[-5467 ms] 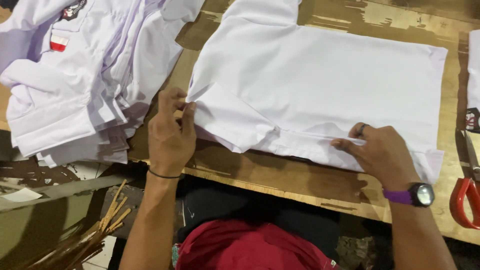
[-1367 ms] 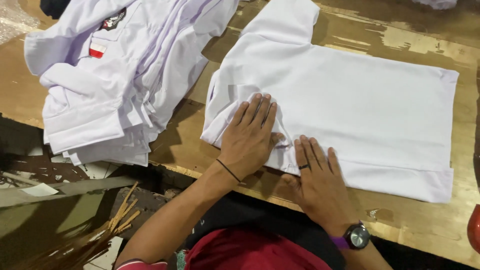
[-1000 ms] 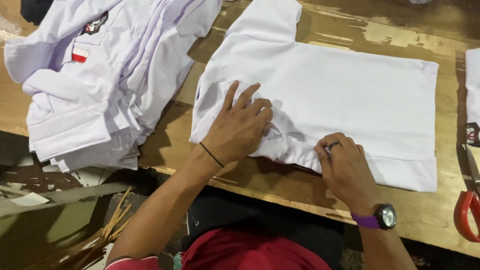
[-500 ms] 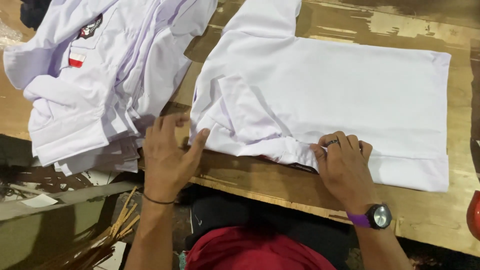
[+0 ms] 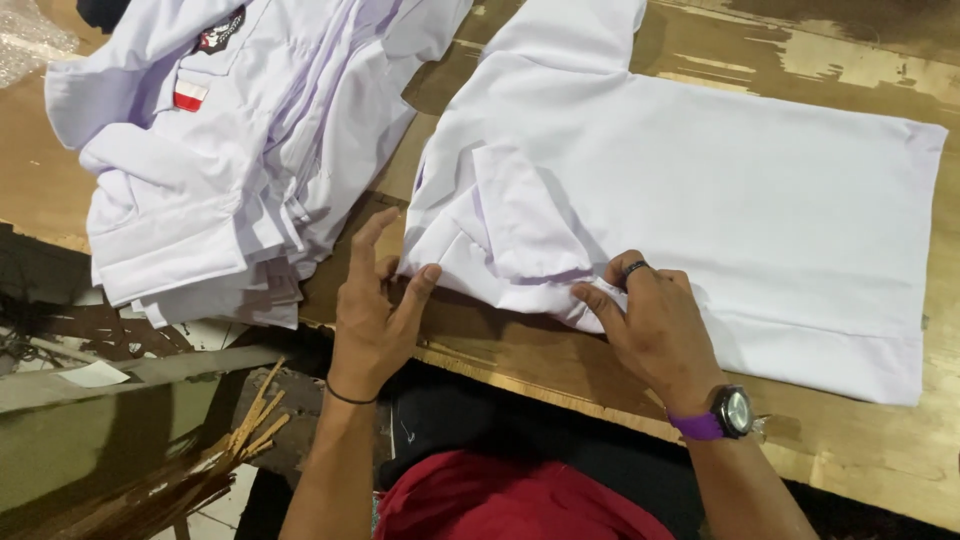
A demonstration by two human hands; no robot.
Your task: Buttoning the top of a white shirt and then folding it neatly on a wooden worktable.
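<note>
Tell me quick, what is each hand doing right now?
Left hand: open, fingertips at the near edge of the white shirt, holding nothing.
Right hand: fingers curled, pinching the shirt's near edge.

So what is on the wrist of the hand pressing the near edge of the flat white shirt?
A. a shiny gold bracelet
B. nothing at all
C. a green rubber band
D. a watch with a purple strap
D: the right hand pressing the near edge of the flat white cotton shirt wears a round dark watch with a purple strap at the wrist; the left hand has only a thin black band.
</note>
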